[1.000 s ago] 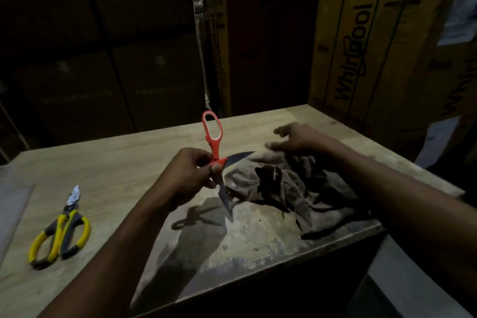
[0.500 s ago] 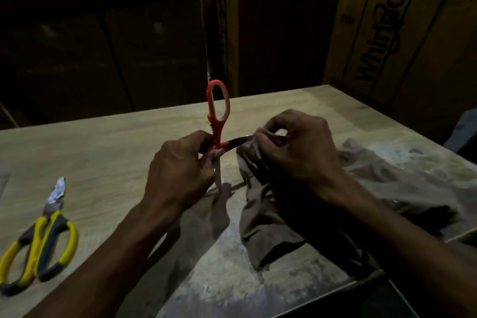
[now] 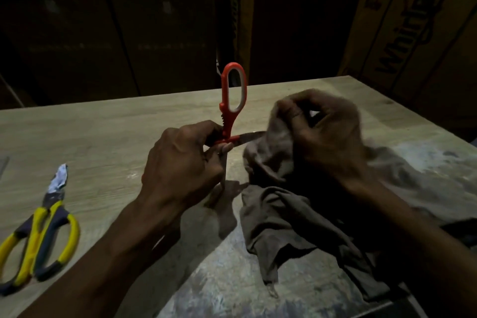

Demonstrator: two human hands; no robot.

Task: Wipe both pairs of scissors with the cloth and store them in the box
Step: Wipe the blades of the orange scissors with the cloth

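Worktop (image 3: 103,131), pale wood, worn grey patch near the front edge; large cardboard cartons (image 3: 418,33) stacked behind, no storage box identified in view. Brown cloth (image 3: 296,227) spread at right, one end bunched up and gripped in the right hand (image 3: 325,142), fingers curled round it over one blade. Left hand (image 3: 180,170) closed on the pivot area of the red scissors (image 3: 232,100), held open, handle loop upward. Yellow scissors (image 3: 38,235) lying well apart at left, untouched. Risk judged: thin cloth over a bare edge in dim light; a slip could cut the fingers.
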